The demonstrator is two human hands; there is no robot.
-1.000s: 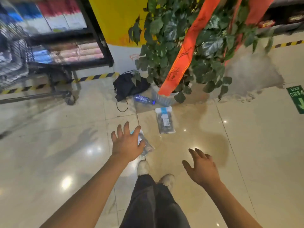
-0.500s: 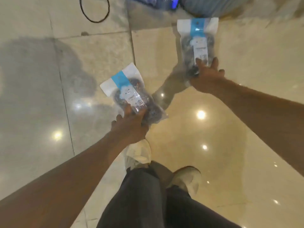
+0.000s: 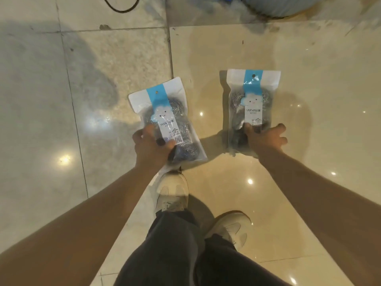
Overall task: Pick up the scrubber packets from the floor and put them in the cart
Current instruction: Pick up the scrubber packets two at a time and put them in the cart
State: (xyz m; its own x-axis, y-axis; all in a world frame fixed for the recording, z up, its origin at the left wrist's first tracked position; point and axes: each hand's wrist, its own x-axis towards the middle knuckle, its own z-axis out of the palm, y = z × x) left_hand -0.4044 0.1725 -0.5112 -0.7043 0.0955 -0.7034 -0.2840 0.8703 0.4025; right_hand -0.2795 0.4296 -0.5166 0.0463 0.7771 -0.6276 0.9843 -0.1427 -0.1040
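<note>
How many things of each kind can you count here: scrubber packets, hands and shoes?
Scrubber packets: 2, the left packet and the right packet
Hands: 2, the left hand and the right hand
Shoes: 2, and
Total: 6

Bare floor (image 3: 309,79) around both packets; black cable (image 3: 121,7) and grey pot base (image 3: 284,7) beyond.

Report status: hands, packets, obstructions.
Left hand grips left packet. Right hand grips right packet. Nothing in the way. Cart out of view.
</note>
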